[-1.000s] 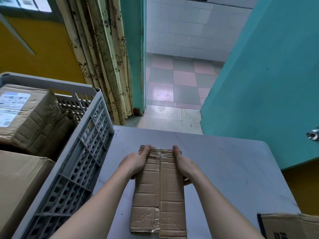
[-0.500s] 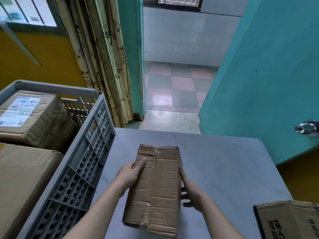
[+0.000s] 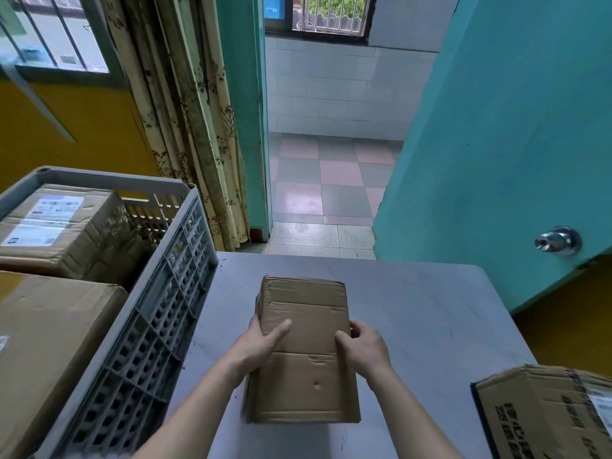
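Gripping a cardboard box (image 3: 303, 352) by its long sides with left hand (image 3: 261, 342) and right hand (image 3: 362, 347) at the grey counter (image 3: 430, 326), beside a plastic crate (image 3: 159, 326).

Cardboard box (image 3: 304, 309) apparently hides fingers of left hand (image 3: 261, 342).

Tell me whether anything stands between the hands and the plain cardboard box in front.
Nothing visible does. The left hand and the right hand each grip the cardboard box directly, one on each long side, above the grey table.
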### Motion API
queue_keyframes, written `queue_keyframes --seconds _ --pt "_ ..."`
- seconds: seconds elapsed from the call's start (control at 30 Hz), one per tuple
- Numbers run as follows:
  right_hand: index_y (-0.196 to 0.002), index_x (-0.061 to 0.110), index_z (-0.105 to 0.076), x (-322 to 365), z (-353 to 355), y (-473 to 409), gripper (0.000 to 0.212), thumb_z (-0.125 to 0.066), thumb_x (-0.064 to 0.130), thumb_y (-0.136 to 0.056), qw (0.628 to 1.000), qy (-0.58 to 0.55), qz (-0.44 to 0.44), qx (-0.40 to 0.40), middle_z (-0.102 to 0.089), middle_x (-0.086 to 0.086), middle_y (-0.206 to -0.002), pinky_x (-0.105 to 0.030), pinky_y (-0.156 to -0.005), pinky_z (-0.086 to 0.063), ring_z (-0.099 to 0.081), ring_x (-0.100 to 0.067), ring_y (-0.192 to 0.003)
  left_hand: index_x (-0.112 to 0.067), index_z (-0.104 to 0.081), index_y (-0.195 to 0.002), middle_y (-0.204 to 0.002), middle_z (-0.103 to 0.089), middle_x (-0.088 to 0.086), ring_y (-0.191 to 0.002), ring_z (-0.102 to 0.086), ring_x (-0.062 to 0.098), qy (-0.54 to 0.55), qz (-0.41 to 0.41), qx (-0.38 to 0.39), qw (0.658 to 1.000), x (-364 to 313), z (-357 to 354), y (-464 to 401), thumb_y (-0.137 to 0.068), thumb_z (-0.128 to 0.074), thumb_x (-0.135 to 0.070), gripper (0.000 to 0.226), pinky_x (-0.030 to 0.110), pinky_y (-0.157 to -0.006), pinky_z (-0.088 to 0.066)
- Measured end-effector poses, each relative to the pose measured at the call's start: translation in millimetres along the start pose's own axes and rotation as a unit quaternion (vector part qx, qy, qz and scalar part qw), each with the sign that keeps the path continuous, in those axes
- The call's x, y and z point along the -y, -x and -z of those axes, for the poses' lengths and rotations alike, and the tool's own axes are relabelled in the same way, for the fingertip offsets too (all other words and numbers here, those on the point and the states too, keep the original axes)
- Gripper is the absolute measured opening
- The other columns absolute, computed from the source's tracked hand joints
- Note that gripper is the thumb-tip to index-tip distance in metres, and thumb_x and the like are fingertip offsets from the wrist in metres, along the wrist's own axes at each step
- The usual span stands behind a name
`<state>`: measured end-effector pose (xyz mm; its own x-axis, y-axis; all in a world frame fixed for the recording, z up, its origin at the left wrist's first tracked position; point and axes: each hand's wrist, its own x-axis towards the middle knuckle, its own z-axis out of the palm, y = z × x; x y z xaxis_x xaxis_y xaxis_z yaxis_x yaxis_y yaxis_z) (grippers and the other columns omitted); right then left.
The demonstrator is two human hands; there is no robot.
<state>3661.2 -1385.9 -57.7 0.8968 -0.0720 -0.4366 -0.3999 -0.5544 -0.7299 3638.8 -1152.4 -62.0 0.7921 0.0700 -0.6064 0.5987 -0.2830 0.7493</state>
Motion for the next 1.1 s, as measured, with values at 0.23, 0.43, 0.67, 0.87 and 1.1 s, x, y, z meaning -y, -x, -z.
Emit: queue_keyframes --seconds 0.23,0.43,0.67,0.87,1.1 --pt "-0.103 0.026 -0.072 -20.0 -7.8 5.7 0.02 -0.066 0.043 -0.095 0.998 0.014 -0.037 0.05 -0.072 0.007 -0.101 -0.039 -0.09 -0.058 -0.067 -0.016 -0.097 -0.032 -0.047 -0.14 -0.133 -0.065 -0.007 -0.118 -0.064 0.015 -0.017 -0.006 -0.008 1.0 37.4 16.4 5.7 -0.074 -0.071 -0.07 0.08 0.045 -0.108 -0.05" --pt "-0.099 0.023 -0.078 -34.4 -21.5 10.8 0.048 -0.055 0.065 -0.095 0.997 0.007 -0.067 0.046 -0.074 0.004 -0.099 -0.042 -0.088 -0.06 -0.068 -0.021 -0.097 -0.035 -0.052 -0.125 -0.112 -0.069 0.001 -0.098 -0.07 0.025 -0.048 0.032 -0.057 0.997 39.2 16.8 11.3 -0.086 -0.071 -0.06 0.051 0.045 -0.078 -0.064" --pt "-0.074 0.021 -0.081 -31.6 -10.5 12.8 0.042 -0.064 0.053 -0.096 0.989 -0.13 -0.071 -0.015 -0.077 0.002 -0.077 -0.052 -0.088 -0.06 -0.072 -0.031 -0.085 -0.023 -0.045 -0.134 -0.126 -0.063 0.004 -0.111 -0.063 0.028 -0.023 0.012 -0.098 0.995 29.3 9.7 6.3 -0.093 -0.069 -0.05 0.055 0.046 -0.098 -0.054" --pt "-0.105 0.021 -0.073 -17.6 14.2 20.4 0.031 -0.077 0.047 -0.088 0.991 -0.121 -0.022 -0.045 -0.072 0.007 -0.106 -0.033 -0.095 -0.052 -0.067 -0.017 -0.107 -0.027 -0.023 -0.151 -0.131 -0.059 0.007 -0.116 -0.06 0.027 0.064 0.005 -0.073 0.995 26.3 -5.3 3.3 -0.101 -0.061 -0.027 0.063 0.045 -0.106 -0.048" --pt "-0.111 0.028 -0.061 -14.8 10.0 33.7 0.052 -0.071 0.069 -0.081 0.996 -0.068 -0.051 0.006 -0.067 0.013 -0.112 -0.034 -0.102 -0.049 -0.062 -0.013 -0.109 -0.022 -0.019 -0.163 -0.166 -0.03 0.004 -0.15 -0.033 0.023 -0.065 -0.026 -0.012 0.998 20.8 -16.5 11.9 -0.106 -0.05 -0.036 0.066 0.033 -0.122 -0.026"
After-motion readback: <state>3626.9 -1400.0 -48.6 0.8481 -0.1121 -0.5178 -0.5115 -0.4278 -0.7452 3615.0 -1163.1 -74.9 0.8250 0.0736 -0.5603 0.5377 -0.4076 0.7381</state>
